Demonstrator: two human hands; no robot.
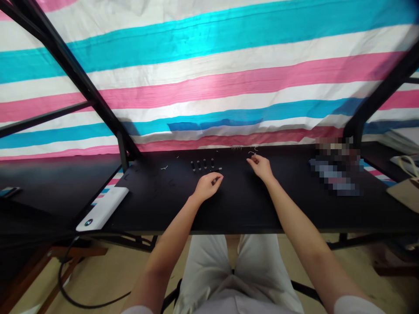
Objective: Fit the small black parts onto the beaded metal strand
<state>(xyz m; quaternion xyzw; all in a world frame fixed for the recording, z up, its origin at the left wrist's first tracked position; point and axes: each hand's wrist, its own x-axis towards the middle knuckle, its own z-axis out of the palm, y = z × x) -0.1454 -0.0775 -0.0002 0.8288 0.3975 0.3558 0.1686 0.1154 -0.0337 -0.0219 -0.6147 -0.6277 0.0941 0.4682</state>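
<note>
Over the black tabletop, my left hand (207, 186) is closed with thumb and fingers together; a dark bit shows between them, too small to name. Just beyond it lies a thin dark piece with a silvery end (220, 168). Behind that, several short black cylinders with light ends (198, 165) stand in a row. My right hand (262, 167) is farther right, its fingertips pinched together; whatever they hold, if anything, is hidden. Close to its fingers, thin white curly strands (252, 153) lie near the back edge.
A row of small dark pieces (236, 148) sits at the table's back edge. On the left is a white flat box (103, 209); a blurred-out heap (337, 172) lies at right. Black frame posts (81, 83) and a striped sheet (209, 87) bound the table (242, 213).
</note>
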